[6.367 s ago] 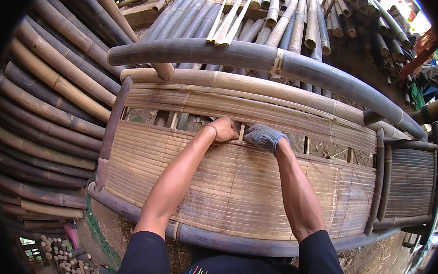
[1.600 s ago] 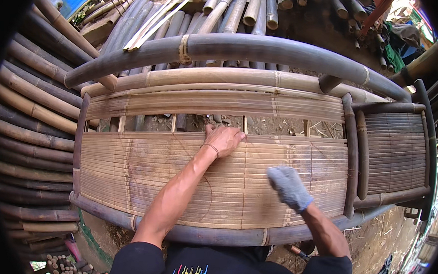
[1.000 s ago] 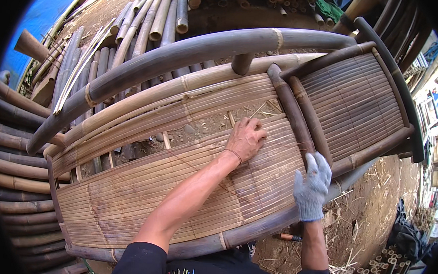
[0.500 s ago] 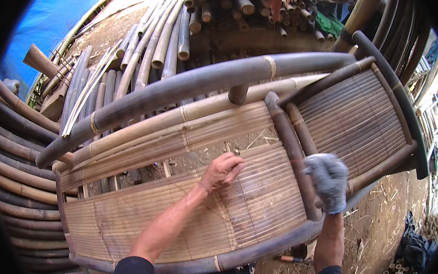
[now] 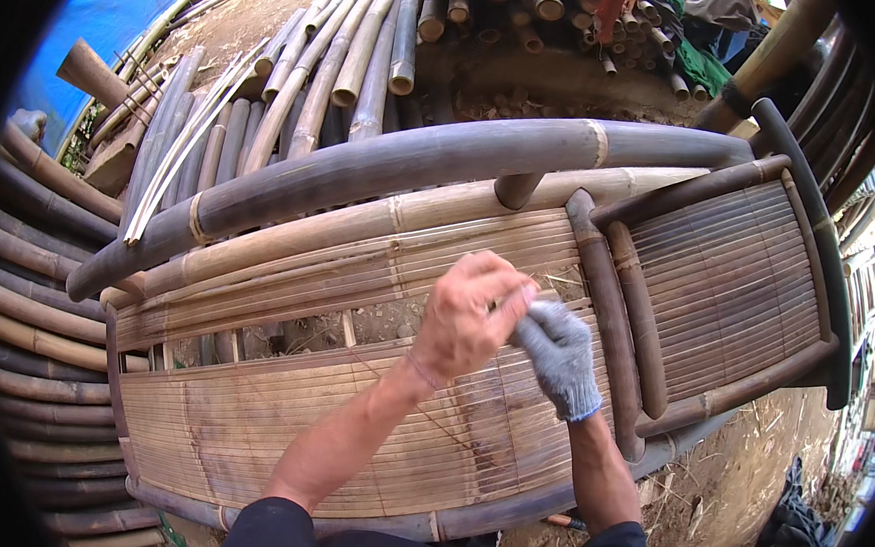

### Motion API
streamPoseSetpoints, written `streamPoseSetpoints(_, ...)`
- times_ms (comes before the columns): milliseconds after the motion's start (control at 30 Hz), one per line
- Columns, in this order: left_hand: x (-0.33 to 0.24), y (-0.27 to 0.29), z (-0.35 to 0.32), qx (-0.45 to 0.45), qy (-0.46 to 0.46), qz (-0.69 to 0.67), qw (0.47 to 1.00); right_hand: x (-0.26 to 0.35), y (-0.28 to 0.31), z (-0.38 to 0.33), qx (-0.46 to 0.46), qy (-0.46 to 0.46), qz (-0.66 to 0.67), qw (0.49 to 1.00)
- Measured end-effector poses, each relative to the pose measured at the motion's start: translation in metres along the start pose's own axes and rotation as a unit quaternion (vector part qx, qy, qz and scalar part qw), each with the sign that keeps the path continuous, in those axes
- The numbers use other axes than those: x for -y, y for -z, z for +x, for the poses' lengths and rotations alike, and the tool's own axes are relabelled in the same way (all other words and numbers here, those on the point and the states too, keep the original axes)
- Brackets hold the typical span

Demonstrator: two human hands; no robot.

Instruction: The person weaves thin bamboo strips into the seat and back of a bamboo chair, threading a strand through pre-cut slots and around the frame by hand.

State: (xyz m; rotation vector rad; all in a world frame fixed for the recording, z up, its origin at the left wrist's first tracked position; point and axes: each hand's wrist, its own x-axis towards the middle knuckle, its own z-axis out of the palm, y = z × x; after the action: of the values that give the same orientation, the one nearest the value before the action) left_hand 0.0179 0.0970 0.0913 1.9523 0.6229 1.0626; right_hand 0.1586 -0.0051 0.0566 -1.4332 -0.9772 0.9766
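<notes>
My bare left hand (image 5: 467, 315) and my gloved right hand (image 5: 558, 361) meet above a bamboo bench frame, with their fingers pinched close together. A thin reddish cord seems to run between them, mostly hidden by the fingers. Below them lies a panel of narrow bamboo slats (image 5: 288, 425), bound by dark threads across it. A loose strand of cord (image 5: 436, 421) slants over the slats under my left wrist. Beyond the hands, a gap shows bare earth between this panel and a narrower strip of slats (image 5: 255, 307). The right glove is grey knit.
A thick dark bamboo rail (image 5: 394, 166) curves along the far side. At the right stands a slatted end section (image 5: 728, 271). Stacked curved poles (image 5: 60, 391) crowd the left, and cut bamboo lengths (image 5: 318, 96) lie behind. A tool with an orange handle (image 5: 565, 521) is near my right forearm.
My right hand has come left from the bench's dark crosspiece to meet my left hand. The left hand has risen slightly. The cord stretched between them before is now shortened. The view has shifted slightly.
</notes>
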Motion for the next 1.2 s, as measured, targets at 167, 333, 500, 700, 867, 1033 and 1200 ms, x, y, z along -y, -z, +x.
streamPoseSetpoints(167, 0.071, 0.007, -0.015, 0.221, 0.343, 0.101, 0.907, -0.06, 0.035, 0.05, -0.135, -0.014, -0.568, 0.812)
streamPoseSetpoints(333, 0.166, -0.023, -0.037, 0.309, 0.347, 0.107, 0.879, -0.051, 0.005, 0.101, 0.107, -0.121, -0.71, 0.685)
streamPoseSetpoints(500, 0.168, -0.035, -0.031, 0.342, 0.39, 0.055, 0.853, -0.097, -0.007, 0.136, 0.362, -0.15, -0.528, 0.753)
streamPoseSetpoints(700, 0.145, -0.022, -0.045, 0.259, 0.403, 0.136, 0.867, -0.061, 0.003, 0.111, 0.327, -0.125, -0.404, 0.845)
streamPoseSetpoints(867, 0.074, -0.009, -0.05, 0.134, 0.225, 0.284, 0.922, -0.052, 0.026, 0.069, 0.204, -0.079, -0.085, 0.972)
streamPoseSetpoints(1033, 0.051, -0.013, -0.051, 0.054, 0.282, 0.173, 0.942, -0.066, 0.006, 0.066, 0.215, 0.04, -0.205, 0.954)
streamPoseSetpoints(1200, 0.065, -0.024, -0.055, -0.015, 0.339, 0.075, 0.938, -0.071, 0.011, 0.077, 0.269, 0.138, -0.361, 0.882)
